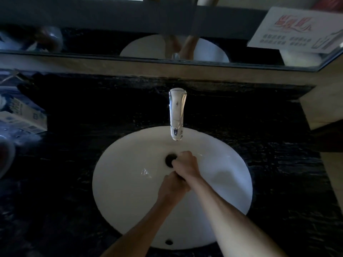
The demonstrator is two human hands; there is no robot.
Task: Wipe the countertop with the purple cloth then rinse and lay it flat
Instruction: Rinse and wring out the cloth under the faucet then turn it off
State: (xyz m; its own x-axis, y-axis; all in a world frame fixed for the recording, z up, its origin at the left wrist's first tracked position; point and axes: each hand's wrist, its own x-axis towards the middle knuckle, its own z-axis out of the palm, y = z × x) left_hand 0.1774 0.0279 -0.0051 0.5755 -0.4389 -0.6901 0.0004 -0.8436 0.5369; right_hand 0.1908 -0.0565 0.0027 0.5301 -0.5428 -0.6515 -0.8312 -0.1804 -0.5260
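Both hands low in the centre of the frame, inside the white oval ceramic basin (130,182), below the chrome tap spout (176,115). Right hand (185,164) higher, fingers curled into a fist just beside the dark round drain hole (169,160). Left hand (171,188) directly below and touching it, fingers likewise curled. Only a thin dark sliver of the purple cloth (180,177) visible, wedged between the two fists where they meet; most of it hidden inside the grip, colour hard to judge in the dim light. Each grip apparently clamped on that bunched cloth.

Black speckled stone tabletop (259,145) all round the basin. At the left edge of the frame, a tilted cardboard carton with green print (24,117), lettering too blurred to read. In the upper right, a white printed card with red and green characters (295,30) against the mirror (111,39), also unreadable. Small overflow hole (168,242) at the bottom of the basin.
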